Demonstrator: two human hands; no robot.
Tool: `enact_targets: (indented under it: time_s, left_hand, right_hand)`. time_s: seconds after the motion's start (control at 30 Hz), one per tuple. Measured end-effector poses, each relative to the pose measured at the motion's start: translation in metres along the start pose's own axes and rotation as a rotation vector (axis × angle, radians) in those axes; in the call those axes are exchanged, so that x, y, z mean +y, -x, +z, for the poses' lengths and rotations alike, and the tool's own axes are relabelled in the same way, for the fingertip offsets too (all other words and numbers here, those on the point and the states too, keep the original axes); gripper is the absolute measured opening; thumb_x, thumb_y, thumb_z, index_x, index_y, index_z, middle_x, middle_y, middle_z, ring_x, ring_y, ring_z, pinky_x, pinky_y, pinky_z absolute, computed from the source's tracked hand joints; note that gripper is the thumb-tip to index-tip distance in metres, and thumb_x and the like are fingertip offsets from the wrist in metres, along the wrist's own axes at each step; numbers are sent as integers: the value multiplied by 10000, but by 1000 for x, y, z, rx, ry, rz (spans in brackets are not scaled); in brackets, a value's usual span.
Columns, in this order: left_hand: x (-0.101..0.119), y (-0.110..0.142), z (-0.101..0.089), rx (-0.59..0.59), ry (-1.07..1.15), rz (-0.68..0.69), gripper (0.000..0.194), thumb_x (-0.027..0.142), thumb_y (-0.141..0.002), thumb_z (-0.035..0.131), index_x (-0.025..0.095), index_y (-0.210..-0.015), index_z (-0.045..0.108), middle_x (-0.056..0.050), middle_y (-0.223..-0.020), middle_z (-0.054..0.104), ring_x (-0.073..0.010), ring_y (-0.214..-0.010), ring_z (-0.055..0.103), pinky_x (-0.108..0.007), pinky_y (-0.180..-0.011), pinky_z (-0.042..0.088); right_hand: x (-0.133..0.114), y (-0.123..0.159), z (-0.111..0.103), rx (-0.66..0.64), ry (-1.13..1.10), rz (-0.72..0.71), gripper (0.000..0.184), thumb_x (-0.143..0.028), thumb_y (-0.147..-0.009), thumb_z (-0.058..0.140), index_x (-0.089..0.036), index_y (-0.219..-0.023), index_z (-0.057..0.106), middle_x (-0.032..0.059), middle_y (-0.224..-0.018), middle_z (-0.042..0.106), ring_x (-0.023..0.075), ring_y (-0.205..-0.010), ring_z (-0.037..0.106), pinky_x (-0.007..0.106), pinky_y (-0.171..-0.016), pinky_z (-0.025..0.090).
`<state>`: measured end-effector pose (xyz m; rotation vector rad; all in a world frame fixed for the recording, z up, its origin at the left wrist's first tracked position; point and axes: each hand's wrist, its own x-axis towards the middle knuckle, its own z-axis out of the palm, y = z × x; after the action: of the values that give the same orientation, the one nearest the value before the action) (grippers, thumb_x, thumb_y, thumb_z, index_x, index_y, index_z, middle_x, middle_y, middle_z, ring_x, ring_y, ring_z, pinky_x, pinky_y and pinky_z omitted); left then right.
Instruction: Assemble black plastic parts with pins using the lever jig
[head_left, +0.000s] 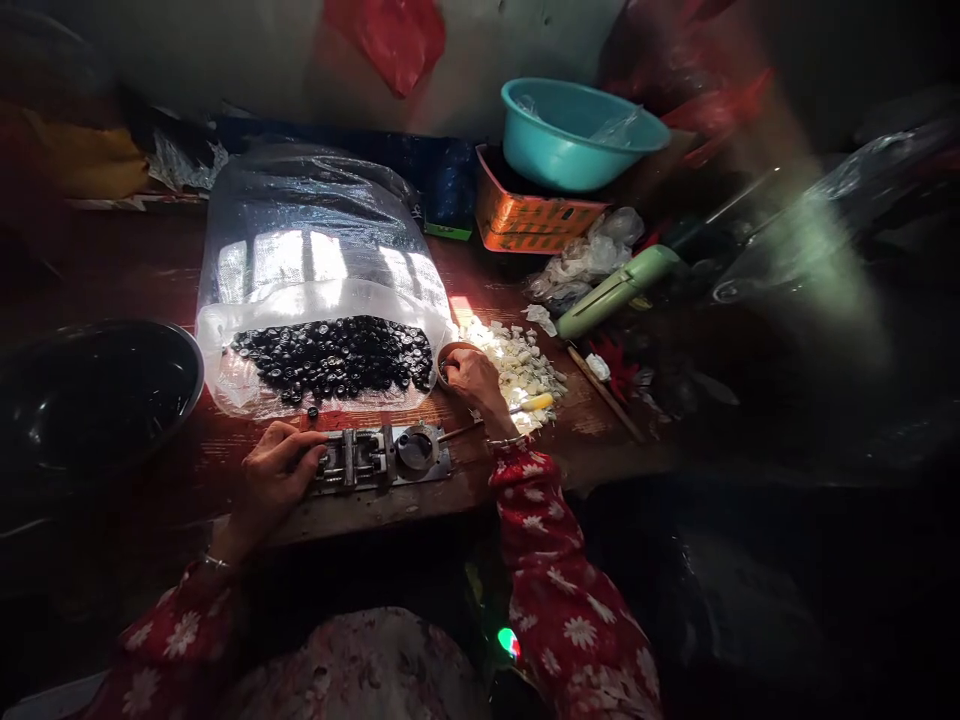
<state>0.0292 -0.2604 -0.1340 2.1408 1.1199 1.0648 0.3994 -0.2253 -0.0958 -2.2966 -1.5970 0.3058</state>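
Your left hand (276, 468) curls at one end of the metal fixture (349, 462), grip unclear, while beyond its other end your right hand (474, 380), fingertips hidden, apparently picks from the small bowl (454, 347), calling next for a secure pinch.

A turquoise basin (574, 160) sits on an orange basket (529, 222), with a green cylinder (619, 292) nearby.

A narrow, bare strip of table (435, 410) is running between bag (307, 205) and metal plate (442, 467); from the right hand (471, 376), black discs (330, 355) are blocking 9 o'clock, white bits (525, 360) 3 o'clock, a green tube (615, 292) 2 o'clock
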Motion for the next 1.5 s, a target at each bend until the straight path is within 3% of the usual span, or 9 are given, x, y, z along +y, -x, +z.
enact_targets:
  time_s: [0.4,0.6,0.73,0.83,1.0,1.13,1.23,1.33,1.5]
  left_hand:
    - [4,-1,0,21,3,18,173,308,-1013,634,258,-1077,787,-22,-979,653,-171,-949,662,-309,-893,538]
    - [3,0,1,43,5,-7,174,343,-998,652,245,-1058,782,-35,-1000,689,-191,-999,682,-330,-928,555]
    - [6,-2,1,49,-2,-18,190,374,-994,648,249,-1035,784,-33,-981,698,-191,-971,691,-330,-899,572]
    - [11,-2,-2,123,-6,-12,171,371,-989,661,249,-1001,779,-32,-972,708,-187,-945,700,-320,-852,583]
    - [43,-4,-3,219,-14,-13,102,305,-970,701,234,-1004,766,-22,-1015,768,-122,-742,654,-272,-709,522]
    - [86,-19,18,51,368,-243,304,378,-928,741,235,-1190,680,0,-921,776,-78,-538,528,-234,-529,416]
    - [106,-30,37,-137,746,-422,493,414,-867,802,222,-1270,591,-32,-952,791,-123,-652,659,-228,-580,481]
    - [109,-32,46,-135,933,-501,459,402,-813,844,197,-1164,630,2,-797,746,-129,-644,668,-229,-609,509]
    - [96,-16,37,-54,938,-542,406,376,-776,872,172,-1075,688,10,-757,716,-112,-665,655,-218,-651,526]
  right_hand:
    - [19,3,0,164,-425,-7,209,-376,-894,517,-220,-816,632,75,-881,729,217,-830,639,320,-812,522]
    - [25,7,2,181,-664,46,248,-458,-855,529,-224,-920,577,62,-858,713,180,-663,603,312,-634,532]
    - [24,11,1,192,-766,41,311,-500,-813,564,-220,-947,572,45,-841,694,161,-644,580,303,-624,522]
    - [19,21,-2,211,-810,34,317,-516,-809,581,-227,-937,568,32,-830,674,163,-663,575,304,-640,519]
    - [-7,54,-7,270,-972,-58,202,-417,-835,644,-239,-902,576,-7,-824,615,152,-685,564,305,-684,519]
    - [-49,94,-1,257,-1061,-116,132,-359,-890,635,-251,-939,577,-2,-861,614,164,-733,591,317,-710,542]
    - [-79,122,8,233,-1142,-127,129,-348,-910,671,-256,-945,588,-5,-858,628,162,-728,603,311,-690,549]
    - [-96,142,18,224,-1203,-158,137,-349,-919,713,-256,-953,620,0,-869,660,162,-750,630,311,-706,563]
    - [-103,155,39,192,-1239,-200,132,-344,-911,731,-246,-937,647,3,-889,689,169,-804,667,316,-749,587]
